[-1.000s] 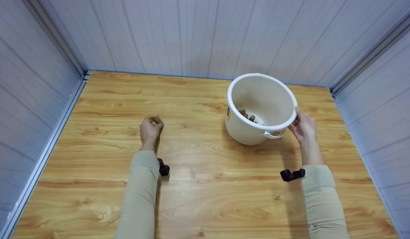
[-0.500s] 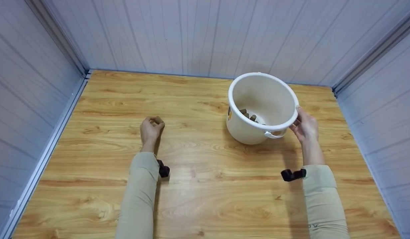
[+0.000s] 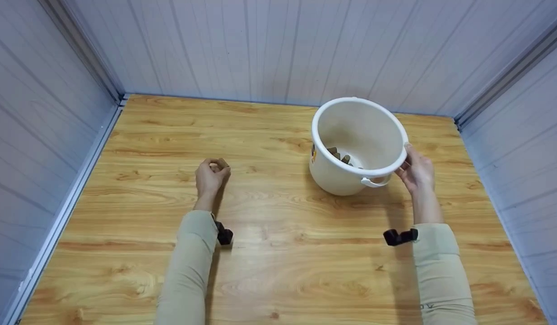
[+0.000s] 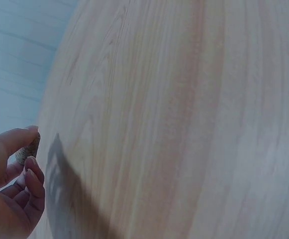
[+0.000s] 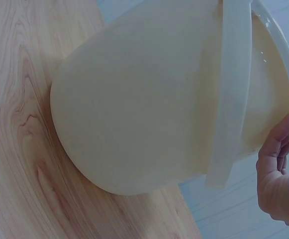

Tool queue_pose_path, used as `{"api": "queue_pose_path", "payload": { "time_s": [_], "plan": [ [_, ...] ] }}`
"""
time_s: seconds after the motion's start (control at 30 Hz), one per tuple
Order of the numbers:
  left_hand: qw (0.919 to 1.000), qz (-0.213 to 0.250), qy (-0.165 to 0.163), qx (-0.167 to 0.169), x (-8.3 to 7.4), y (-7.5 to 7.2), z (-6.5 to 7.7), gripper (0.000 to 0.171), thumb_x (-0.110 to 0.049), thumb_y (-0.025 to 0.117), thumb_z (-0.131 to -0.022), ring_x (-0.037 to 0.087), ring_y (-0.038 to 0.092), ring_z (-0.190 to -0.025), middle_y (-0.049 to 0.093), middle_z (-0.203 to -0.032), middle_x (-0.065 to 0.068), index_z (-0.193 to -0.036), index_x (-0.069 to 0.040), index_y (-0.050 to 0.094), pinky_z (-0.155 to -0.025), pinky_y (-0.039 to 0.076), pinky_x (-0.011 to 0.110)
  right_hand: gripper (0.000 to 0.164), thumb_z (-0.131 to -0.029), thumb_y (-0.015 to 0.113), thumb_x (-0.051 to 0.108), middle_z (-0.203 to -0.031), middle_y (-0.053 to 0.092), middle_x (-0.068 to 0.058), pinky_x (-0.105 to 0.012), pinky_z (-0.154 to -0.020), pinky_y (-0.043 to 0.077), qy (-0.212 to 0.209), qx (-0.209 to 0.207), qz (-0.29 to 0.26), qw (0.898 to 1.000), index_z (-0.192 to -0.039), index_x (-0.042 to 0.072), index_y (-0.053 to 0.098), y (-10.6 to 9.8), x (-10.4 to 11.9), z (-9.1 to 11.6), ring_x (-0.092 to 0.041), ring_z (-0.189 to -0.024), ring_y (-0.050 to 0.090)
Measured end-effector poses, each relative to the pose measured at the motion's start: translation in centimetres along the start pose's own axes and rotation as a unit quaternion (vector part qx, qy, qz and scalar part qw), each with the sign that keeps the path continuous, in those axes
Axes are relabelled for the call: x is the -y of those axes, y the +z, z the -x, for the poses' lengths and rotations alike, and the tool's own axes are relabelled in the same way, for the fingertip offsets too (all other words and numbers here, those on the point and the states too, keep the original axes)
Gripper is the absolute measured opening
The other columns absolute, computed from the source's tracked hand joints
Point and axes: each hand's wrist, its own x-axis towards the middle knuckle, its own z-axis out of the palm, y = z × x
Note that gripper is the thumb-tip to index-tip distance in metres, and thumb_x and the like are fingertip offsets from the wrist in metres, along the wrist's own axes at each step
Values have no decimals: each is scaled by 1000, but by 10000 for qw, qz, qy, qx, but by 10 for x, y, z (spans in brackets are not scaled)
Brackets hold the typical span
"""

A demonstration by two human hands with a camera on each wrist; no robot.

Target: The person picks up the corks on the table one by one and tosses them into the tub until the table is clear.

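Observation:
Between thumb and fingertips my left hand (image 3: 208, 178) pinches a small speckled brown cork (image 4: 30, 150), held just over the wood-patterned surface; in the head view the fingers cover most of it. To the right stands a white bucket (image 3: 337, 179), upright, with a coloured label on its left side. My right hand (image 3: 418, 172) holds the bucket's rim at its right side, fingers curled under the edge. Several similar brown corks (image 3: 346, 159) lie at the bottom of the bucket, partly hidden by its near wall.
The bucket's white handle (image 5: 232, 94) hangs down along its near side. Pale panel walls (image 3: 269, 49) close off the back and both sides of the wood-grain surface (image 3: 278, 266). Each wrist carries a small black camera mount (image 3: 400, 237).
My left hand has shifted slightly to the right with the cork, which now shows less between the fingers. The right hand keeps its hold on the bucket rim.

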Motion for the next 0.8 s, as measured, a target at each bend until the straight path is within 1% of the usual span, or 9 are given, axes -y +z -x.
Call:
{"api": "queue_pose_path", "payload": {
  "time_s": [0.2,0.47,0.7,0.8],
  "plan": [
    [9998,45,185,-88,-7,6,5,25,-18,63,-81,17,50,-65,56,-77,7,-102,-8,58,-57,39,29,17,-82,63,13,-74,62,-10,-30,-58,50,33,-89,34,9999,-89,-2,59,0,0,0,-19,-65,61],
    [9966,297,701,-328,-20,13,13,22,-13,69,-76,14,49,-57,56,-69,7,-96,-6,62,-50,37,25,19,-80,65,13,-75,61,-11,-31,-60,51,120,-144,-59,9998,-90,-2,57,0,0,-1,-20,-66,60],
    [9951,297,899,-284,-30,18,21,29,-13,71,-74,11,45,-52,54,-66,5,-100,-5,62,-46,35,22,20,-79,67,12,-77,62,-12,-32,-64,51,129,-195,-34,9997,-91,-1,58,1,0,-2,-20,-69,61],
    [9937,384,1031,-233,-33,21,26,30,-13,72,-74,10,45,-49,54,-65,6,-101,-4,62,-45,35,22,20,-79,67,13,-78,62,-12,-32,-64,51,131,-187,6,9997,-91,-1,59,2,-1,-2,-20,-69,61]
  ]
}}
